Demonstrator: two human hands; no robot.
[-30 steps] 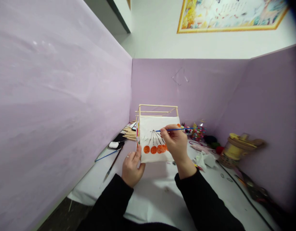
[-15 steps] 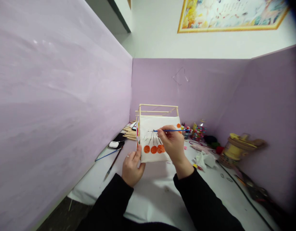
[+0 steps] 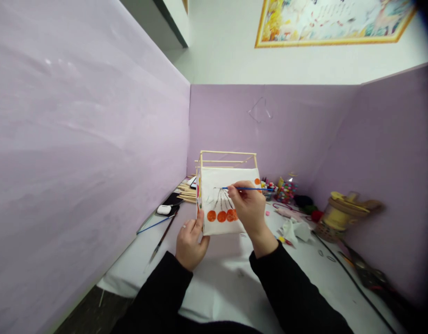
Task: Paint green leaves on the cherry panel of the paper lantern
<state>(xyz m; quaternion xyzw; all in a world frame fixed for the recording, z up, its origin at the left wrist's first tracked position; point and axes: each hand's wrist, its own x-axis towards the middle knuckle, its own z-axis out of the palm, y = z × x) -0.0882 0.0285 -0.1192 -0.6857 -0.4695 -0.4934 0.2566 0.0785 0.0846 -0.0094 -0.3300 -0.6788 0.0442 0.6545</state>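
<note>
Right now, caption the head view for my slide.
Right hand paints the paper lantern with a blue brush; left hand steadies it.

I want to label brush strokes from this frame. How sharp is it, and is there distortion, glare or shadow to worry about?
Head view: paper lantern, right hand and blue paintbrush are fairly sharp at centre; the purple partition bows from wide-angle distortion; the yellow jar near the right edge smears; the top right corner is dark; soft light, no glare, faint shadow on the table cover.

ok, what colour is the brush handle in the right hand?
Blue. The paintbrush shows best in the head view.
</note>
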